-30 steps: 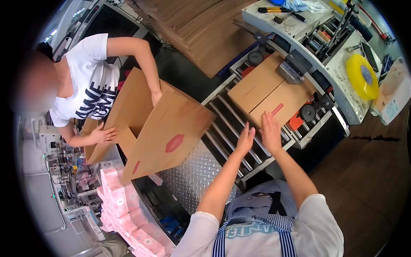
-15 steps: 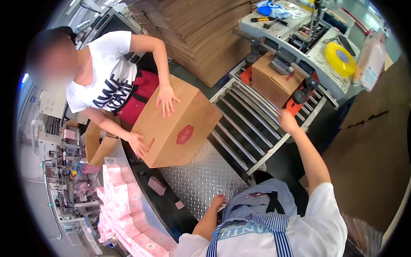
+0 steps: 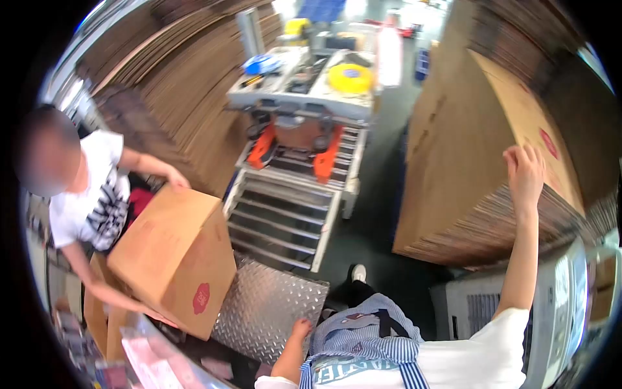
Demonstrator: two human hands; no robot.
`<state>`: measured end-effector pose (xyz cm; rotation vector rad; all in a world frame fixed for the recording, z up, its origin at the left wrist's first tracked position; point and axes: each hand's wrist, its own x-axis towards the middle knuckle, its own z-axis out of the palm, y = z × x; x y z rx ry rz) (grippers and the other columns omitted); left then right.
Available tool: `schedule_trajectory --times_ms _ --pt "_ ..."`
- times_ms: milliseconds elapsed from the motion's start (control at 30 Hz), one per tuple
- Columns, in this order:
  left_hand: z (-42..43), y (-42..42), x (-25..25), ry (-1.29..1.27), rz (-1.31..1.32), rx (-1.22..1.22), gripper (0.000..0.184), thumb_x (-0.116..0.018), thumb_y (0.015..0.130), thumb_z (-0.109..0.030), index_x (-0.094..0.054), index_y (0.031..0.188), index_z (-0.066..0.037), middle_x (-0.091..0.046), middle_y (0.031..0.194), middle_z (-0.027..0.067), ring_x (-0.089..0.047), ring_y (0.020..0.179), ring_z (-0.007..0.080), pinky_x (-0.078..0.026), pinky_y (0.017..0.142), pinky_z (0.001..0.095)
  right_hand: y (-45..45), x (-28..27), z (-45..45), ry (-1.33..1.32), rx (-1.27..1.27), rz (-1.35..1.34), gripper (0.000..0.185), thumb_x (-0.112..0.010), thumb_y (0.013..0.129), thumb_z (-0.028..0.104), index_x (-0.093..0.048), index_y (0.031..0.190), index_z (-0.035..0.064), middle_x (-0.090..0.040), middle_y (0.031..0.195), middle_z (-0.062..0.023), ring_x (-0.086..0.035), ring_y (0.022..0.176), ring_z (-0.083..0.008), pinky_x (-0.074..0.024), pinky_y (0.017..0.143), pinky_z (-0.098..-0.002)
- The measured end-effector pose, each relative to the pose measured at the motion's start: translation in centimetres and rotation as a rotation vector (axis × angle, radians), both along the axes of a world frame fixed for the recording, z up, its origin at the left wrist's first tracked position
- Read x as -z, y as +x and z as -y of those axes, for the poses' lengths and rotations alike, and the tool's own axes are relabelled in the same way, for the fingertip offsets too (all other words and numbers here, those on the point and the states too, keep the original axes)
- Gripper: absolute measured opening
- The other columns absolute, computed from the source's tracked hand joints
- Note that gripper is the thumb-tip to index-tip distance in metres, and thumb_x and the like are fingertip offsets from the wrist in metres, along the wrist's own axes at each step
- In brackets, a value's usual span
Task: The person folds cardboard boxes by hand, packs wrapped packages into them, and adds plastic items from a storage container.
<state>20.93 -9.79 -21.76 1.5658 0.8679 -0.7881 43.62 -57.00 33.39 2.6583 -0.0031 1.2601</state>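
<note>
My right hand (image 3: 526, 172) is stretched far out to the right, over the stack of flattened cardboard cartons (image 3: 447, 149). Its fingers are bent and apart, with nothing seen in them; whether they touch the top carton I cannot tell. Close to my striped apron, my left hand (image 3: 301, 327) hangs above the metal tread plate (image 3: 269, 301), its fingers curled and no object visible in it. To the left a co-worker holds a large brown carton (image 3: 178, 259) with a red printed mark, one hand on top and the other underneath.
Ahead stands a carton-sealing machine (image 3: 301, 94) with orange side guides, a roll of yellow tape (image 3: 350, 78) on top and a roller conveyor (image 3: 275, 220) in front. More flat cardboard (image 3: 175, 78) is piled behind the co-worker. Pink packs (image 3: 152, 360) lie at lower left.
The view has swung right. My right hand has left the conveyor and reached over to the cardboard stack. The carton in the sealing machine sits deeper inside. The co-worker's carton has tilted.
</note>
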Motion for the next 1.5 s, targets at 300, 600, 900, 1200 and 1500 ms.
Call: schedule_trajectory --times_ms 300,600,900,1200,1500 --pt "1.0 -0.6 0.4 -0.011 0.047 0.045 0.027 -0.058 0.083 -0.018 -0.058 0.107 -0.005 -0.062 0.078 0.0062 -0.059 0.060 0.0162 -0.044 0.046 0.0284 -2.2 -2.8 9.6 -0.144 -0.002 -0.547 0.041 -0.071 0.069 0.013 -0.065 0.109 0.0191 -0.052 0.125 -0.0068 -0.048 0.113 -0.0240 -0.0366 0.098 -0.0401" --pt "3.9 -4.3 -0.3 0.046 -0.041 0.008 0.019 -0.055 0.085 -0.017 -0.057 0.100 -0.006 -0.061 0.076 0.0046 -0.057 0.057 0.0147 -0.039 0.040 0.0269 -2.0 -4.5 13.3 -0.260 -0.271 -0.168 0.027 -0.068 0.068 0.008 -0.063 0.093 0.0132 -0.060 0.106 -0.0042 -0.053 0.103 -0.0245 -0.0378 0.095 -0.0401" --pt "9.2 2.3 -11.9 -0.112 0.413 -0.428 0.033 -0.056 0.088 -0.014 -0.050 0.117 -0.001 -0.063 0.092 0.0082 -0.062 0.071 0.0149 -0.046 0.053 0.0228 -5.0 -3.8 14.7 -0.220 -0.259 0.258 0.024 -0.059 0.072 0.000 -0.062 0.093 0.0104 -0.064 0.091 -0.0055 -0.060 0.084 -0.0270 -0.0488 0.068 -0.0350" --pt "12.5 6.5 -34.4 1.116 1.183 0.021 0.090 -0.075 0.067 -0.012 -0.022 0.139 -0.001 -0.030 0.141 0.0207 -0.033 0.130 0.0349 -0.028 0.106 0.0438 -16.0 -8.8 8.8 -0.287 -1.480 -0.006 0.016 -0.064 0.071 0.016 -0.059 0.086 0.0145 -0.063 0.078 0.0023 -0.056 0.064 -0.0150 -0.0434 0.061 -0.0294" --pt "2.4 -6.3 -37.1 1.870 0.859 -0.286 0.024 -0.070 0.070 -0.016 -0.061 0.091 -0.008 -0.058 0.093 0.0063 -0.052 0.090 0.0298 -0.038 0.089 0.0438 7.1 10.7 -8.3 0.977 -1.490 -0.805 0.030 -0.065 0.080 0.018 -0.056 0.102 0.0004 -0.057 0.095 -0.0079 -0.055 0.089 -0.0228 -0.0432 0.087 -0.0319"
